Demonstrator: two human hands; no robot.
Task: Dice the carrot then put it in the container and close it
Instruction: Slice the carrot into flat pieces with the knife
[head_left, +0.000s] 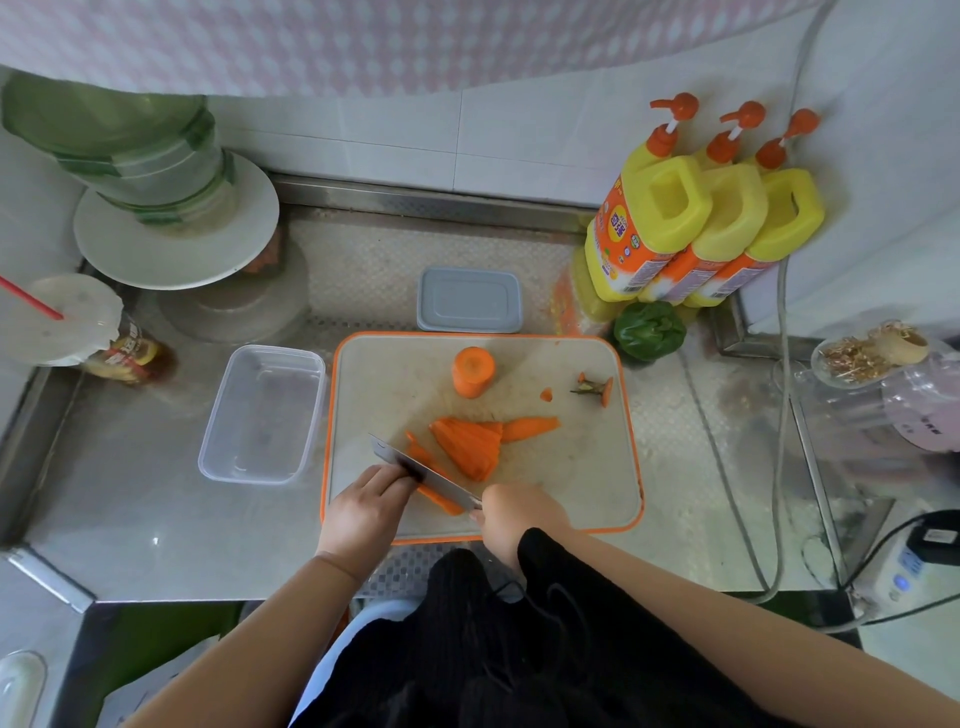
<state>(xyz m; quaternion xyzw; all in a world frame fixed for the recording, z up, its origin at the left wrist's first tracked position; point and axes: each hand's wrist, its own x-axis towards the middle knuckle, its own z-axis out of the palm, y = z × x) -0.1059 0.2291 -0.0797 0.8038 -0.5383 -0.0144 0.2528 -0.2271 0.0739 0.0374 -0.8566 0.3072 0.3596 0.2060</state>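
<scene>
Carrot strips, mid-cutting board: likely stiff, slick; left hand fingers pin one flat, right hand grips knife.

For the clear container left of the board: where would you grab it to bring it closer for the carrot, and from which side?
Grip the clear container by its near short rim, coming from above on the person's side. It sits open and upright, empty as far as I can tell, so the rim is free, and the left hand is nearest.
</scene>
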